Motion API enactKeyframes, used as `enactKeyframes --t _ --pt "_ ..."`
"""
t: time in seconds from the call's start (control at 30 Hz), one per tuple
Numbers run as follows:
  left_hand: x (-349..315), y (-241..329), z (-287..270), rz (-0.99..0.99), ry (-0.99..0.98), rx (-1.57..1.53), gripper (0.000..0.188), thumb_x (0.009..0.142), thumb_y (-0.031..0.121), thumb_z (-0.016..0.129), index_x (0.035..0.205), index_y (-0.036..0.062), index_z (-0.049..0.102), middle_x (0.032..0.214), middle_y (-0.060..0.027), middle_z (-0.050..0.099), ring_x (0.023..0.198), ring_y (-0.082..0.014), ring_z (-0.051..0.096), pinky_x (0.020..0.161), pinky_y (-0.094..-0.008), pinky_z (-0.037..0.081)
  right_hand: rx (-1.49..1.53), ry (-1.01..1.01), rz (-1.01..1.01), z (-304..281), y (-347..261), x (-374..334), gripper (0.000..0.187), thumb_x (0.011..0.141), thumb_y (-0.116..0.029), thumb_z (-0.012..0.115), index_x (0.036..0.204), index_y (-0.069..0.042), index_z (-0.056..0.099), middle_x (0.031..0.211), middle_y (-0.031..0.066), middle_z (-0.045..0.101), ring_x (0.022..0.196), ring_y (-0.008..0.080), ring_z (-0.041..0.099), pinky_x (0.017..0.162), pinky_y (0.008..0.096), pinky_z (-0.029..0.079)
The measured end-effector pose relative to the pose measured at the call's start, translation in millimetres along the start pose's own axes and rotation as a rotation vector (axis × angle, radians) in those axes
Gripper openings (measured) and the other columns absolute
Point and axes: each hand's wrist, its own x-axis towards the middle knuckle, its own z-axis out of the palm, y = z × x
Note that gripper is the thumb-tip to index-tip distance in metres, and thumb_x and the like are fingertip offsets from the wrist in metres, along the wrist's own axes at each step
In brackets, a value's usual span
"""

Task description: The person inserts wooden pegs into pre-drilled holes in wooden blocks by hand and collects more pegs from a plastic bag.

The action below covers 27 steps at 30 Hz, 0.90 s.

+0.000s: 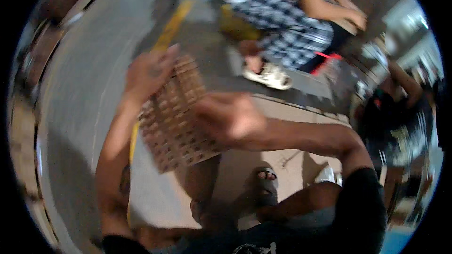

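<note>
A brown rectangular board (175, 134), its surface covered in rows of small notches or pieces, is held tilted above the floor before me. At its upper left edge, my left hand (153, 70) is closed on it, with the fingertips pointing toward the far corner. My right hand (233, 115), blurred by motion, is closed like a fist over the board's right side. What its fingers hold, if anything, is hidden. Blur keeps me from telling what the board's small pieces are.
Under me lies a pale flat sheet (157, 202) on grey floor with a yellow painted line (174, 24). Ahead sits a person in checked trousers (287, 33) and pale sandals (268, 76). Another person in dark clothes (395, 131) is at the right. Brown boxes (23, 146) line the left.
</note>
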Motion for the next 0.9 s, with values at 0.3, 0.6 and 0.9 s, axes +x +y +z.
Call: enactKeyframes --t 0.3,0.6,0.9 --pt "-1.9 14.5 -3.5 -0.174 -0.088 0.173 0.059 0.100 0.051 0.040 0.089 -0.0026 0.064 0.072 -0.0249 0.059 0.069 -0.0409 0.055 0.065 -0.0431 0.043 -0.399 0.253 -0.373 20.7 9.6 -18.6 0.033 0.066 -0.021 0.066 0.091 -0.004 0.054 0.083 0.0078 0.054 0.080 0.0241 0.059 0.061 0.0352 0.052" --pt "-11.0 1.7 13.8 0.022 0.127 0.023 0.061 0.099 0.051 0.041 0.086 -0.0061 0.059 0.066 -0.0237 0.051 0.061 -0.0298 0.045 0.062 -0.0409 0.040 -0.451 0.081 -0.201 8.6 0.1 -36.0 0.048 0.074 -0.023 0.066 0.118 -0.006 0.059 0.101 0.0110 0.054 0.098 0.0253 0.055 0.083 0.0427 0.045" --pt "1.8 2.4 0.3 -0.222 -0.088 0.048 0.070 0.100 0.055 0.037 0.072 -0.0091 0.043 0.059 -0.0133 0.036 0.062 -0.0187 0.036 0.059 -0.0415 0.034 -0.466 -0.508 0.462 -96.6 119.8 -205.3 0.035 0.087 -0.018 0.054 0.121 -0.011 0.059 0.099 0.0181 0.062 0.089 0.0368 0.065 0.075 0.0479 0.054"
